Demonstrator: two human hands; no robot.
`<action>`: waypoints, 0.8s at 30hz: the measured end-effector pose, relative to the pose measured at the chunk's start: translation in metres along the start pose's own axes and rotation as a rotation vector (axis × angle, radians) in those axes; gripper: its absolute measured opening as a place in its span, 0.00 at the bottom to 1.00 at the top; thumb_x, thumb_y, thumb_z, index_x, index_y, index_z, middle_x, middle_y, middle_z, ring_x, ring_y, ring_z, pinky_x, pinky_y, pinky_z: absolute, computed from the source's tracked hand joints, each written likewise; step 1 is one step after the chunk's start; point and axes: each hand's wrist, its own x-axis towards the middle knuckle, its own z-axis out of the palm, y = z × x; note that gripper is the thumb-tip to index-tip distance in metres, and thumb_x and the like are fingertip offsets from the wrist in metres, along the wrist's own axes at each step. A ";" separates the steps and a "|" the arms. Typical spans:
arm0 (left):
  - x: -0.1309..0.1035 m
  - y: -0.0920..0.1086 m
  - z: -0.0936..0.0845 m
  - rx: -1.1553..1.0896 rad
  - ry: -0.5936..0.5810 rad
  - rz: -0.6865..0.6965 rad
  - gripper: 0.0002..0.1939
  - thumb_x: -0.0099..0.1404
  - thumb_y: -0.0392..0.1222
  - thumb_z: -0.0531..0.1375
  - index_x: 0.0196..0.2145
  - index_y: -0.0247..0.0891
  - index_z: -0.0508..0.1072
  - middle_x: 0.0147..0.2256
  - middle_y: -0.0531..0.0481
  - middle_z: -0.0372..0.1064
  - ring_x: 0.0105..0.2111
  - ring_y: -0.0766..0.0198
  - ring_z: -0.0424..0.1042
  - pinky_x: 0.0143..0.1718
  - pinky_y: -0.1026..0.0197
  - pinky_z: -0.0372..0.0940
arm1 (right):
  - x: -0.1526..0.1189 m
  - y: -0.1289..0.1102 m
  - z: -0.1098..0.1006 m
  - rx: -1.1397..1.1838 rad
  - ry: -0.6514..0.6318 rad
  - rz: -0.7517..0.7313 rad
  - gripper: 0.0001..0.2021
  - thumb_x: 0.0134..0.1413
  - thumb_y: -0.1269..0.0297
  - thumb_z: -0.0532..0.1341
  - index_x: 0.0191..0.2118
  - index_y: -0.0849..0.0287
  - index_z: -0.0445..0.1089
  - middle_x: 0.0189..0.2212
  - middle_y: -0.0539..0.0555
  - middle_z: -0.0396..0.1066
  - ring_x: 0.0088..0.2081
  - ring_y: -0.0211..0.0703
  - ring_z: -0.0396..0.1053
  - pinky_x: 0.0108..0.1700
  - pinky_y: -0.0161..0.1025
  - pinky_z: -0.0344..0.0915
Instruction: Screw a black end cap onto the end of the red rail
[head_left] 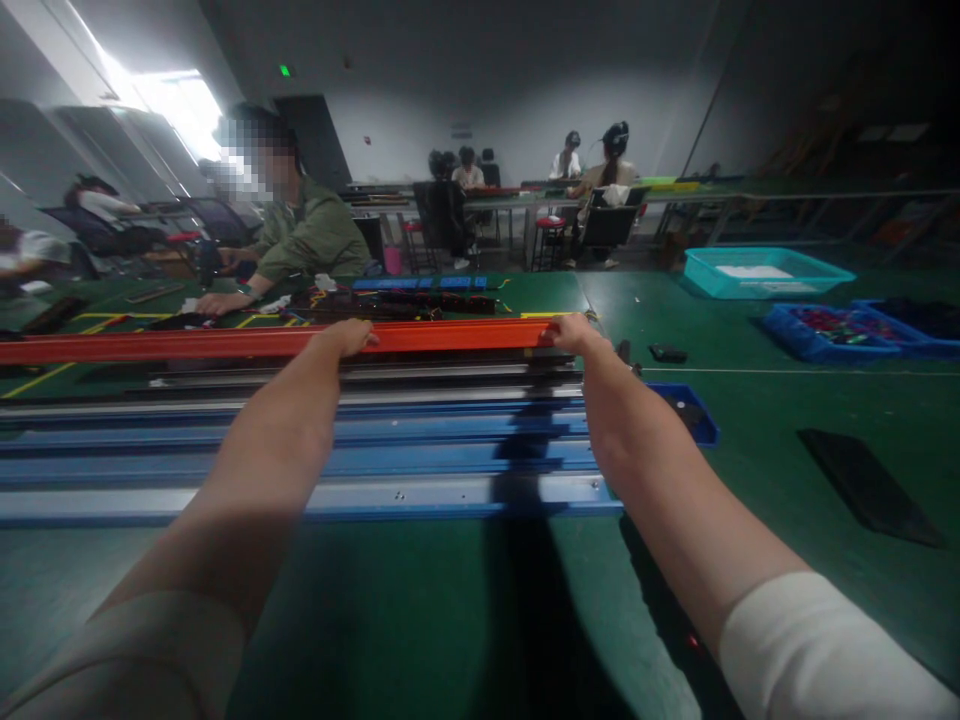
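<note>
A long orange rail (457,336) stretches across the far side of the row of profiles and runs out at the left edge of the view. My left hand (349,338) grips it part way along, fingers wrapped over it. At its right end my right hand (574,333) is closed around it. Nearer to me, several long blue metal profiles (450,455) lie side by side on the green table (390,610). Between these and the orange rail lie silver and black strips (465,372), partly hidden by my arms.
Across the table a person in a green jacket (319,230) handles dark parts with wires. On the right are a turquoise tray (810,285), blue trays (817,345) with small parts, a small blue tray (705,425) near my right forearm, and a black flat slab (862,480).
</note>
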 end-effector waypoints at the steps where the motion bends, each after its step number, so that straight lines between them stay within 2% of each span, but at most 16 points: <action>1: 0.000 0.000 -0.002 0.007 -0.017 -0.017 0.22 0.75 0.50 0.65 0.61 0.37 0.74 0.58 0.41 0.73 0.54 0.52 0.77 0.54 0.44 0.76 | -0.001 0.000 -0.001 0.000 0.002 0.006 0.16 0.74 0.57 0.67 0.61 0.56 0.74 0.60 0.60 0.74 0.55 0.54 0.77 0.57 0.55 0.77; 7: -0.012 -0.001 -0.012 0.024 -0.024 -0.040 0.20 0.76 0.51 0.64 0.58 0.36 0.76 0.58 0.45 0.74 0.55 0.50 0.77 0.57 0.47 0.74 | -0.009 0.001 -0.012 0.004 0.007 0.019 0.16 0.74 0.57 0.67 0.61 0.57 0.75 0.61 0.60 0.75 0.56 0.54 0.77 0.58 0.56 0.76; 16: -0.011 -0.007 -0.023 0.064 -0.036 -0.061 0.22 0.75 0.51 0.65 0.60 0.38 0.74 0.58 0.41 0.74 0.55 0.52 0.77 0.55 0.44 0.76 | -0.021 0.001 -0.028 0.011 0.044 -0.010 0.16 0.75 0.57 0.66 0.60 0.57 0.75 0.60 0.60 0.75 0.55 0.53 0.77 0.57 0.55 0.77; 24: -0.033 -0.008 -0.032 0.075 0.012 -0.029 0.21 0.75 0.51 0.64 0.59 0.37 0.75 0.57 0.41 0.75 0.55 0.52 0.77 0.56 0.44 0.75 | -0.036 0.001 -0.037 -0.012 0.089 -0.020 0.16 0.74 0.57 0.66 0.60 0.57 0.75 0.60 0.60 0.75 0.55 0.53 0.77 0.57 0.55 0.77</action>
